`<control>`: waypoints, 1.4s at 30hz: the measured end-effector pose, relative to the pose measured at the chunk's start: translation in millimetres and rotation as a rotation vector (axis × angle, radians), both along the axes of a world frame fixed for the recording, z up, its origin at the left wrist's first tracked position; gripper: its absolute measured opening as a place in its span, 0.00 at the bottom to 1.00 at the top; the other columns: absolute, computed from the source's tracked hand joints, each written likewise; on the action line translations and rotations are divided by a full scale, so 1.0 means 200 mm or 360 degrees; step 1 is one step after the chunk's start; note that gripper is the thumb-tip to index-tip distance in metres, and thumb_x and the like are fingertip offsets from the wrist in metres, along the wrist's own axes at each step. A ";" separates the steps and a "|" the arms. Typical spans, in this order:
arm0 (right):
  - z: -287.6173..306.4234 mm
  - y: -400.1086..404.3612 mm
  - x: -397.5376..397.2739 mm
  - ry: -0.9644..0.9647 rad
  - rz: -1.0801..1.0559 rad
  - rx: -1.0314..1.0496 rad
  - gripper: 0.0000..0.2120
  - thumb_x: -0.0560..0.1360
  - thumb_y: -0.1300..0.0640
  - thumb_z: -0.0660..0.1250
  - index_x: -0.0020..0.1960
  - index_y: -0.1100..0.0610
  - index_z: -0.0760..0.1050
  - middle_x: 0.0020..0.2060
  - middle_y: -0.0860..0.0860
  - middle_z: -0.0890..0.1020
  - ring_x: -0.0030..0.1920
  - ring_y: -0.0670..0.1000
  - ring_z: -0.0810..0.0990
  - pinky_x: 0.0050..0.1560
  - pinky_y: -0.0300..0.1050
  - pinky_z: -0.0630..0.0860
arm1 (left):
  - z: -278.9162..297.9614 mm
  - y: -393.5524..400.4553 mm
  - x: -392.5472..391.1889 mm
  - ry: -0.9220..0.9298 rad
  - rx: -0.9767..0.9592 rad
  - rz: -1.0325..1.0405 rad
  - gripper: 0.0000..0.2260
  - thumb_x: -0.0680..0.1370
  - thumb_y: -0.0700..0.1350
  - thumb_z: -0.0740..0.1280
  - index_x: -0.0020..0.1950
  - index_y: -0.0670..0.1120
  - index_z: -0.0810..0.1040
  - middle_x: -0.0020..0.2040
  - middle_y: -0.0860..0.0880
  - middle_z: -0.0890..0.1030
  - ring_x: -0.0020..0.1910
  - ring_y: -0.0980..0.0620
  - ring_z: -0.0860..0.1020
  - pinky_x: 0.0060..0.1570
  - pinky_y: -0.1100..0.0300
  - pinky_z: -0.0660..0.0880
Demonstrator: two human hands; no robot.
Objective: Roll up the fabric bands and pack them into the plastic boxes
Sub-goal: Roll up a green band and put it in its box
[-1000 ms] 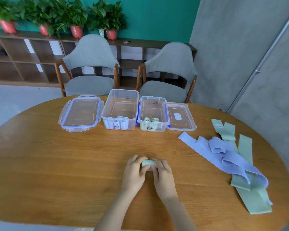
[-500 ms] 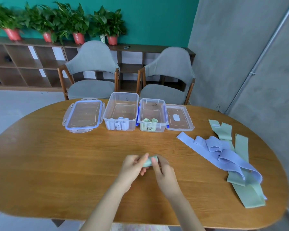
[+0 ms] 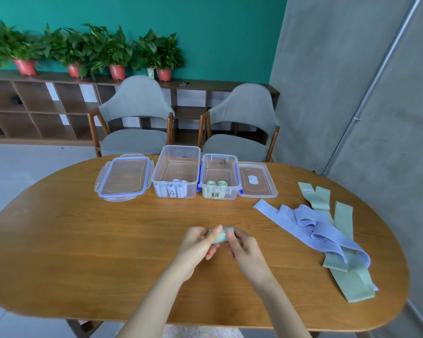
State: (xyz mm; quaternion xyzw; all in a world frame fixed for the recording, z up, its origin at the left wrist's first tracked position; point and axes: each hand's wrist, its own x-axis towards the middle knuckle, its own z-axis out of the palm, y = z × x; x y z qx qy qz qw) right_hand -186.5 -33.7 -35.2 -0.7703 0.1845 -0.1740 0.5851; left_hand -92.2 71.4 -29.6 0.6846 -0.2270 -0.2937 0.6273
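A rolled pale green band (image 3: 222, 236) is held just above the table's middle. My left hand (image 3: 198, 247) and my right hand (image 3: 244, 252) both pinch it from either side. Farther back stand two open clear boxes: the larger left box (image 3: 176, 161) holds several white-lilac rolls, and the smaller right box (image 3: 220, 167) holds two green rolls. A heap of loose lilac bands (image 3: 310, 228) and green bands (image 3: 342, 242) lies unrolled at the right.
Two clear lids lie flat beside the boxes, a blue-rimmed lid (image 3: 124, 178) on the left and a plain lid (image 3: 256, 179) on the right. The oval wooden table (image 3: 83, 240) has two grey chairs (image 3: 134, 118) behind it.
Both hands have lifted the green roll off the table and turned it between the fingers. The camera has tilted up a little.
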 end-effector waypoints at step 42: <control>0.13 -0.99 0.99 0.0733 0.0647 -0.2328 0.06 0.77 0.54 0.62 0.49 0.55 0.75 0.43 0.51 0.78 0.51 0.53 0.73 0.53 0.49 0.69 | -0.12 -0.67 0.94 -0.1650 0.0967 -0.0137 0.33 0.73 0.62 0.66 0.73 0.49 0.65 0.69 0.52 0.68 0.69 0.52 0.64 0.65 0.58 0.60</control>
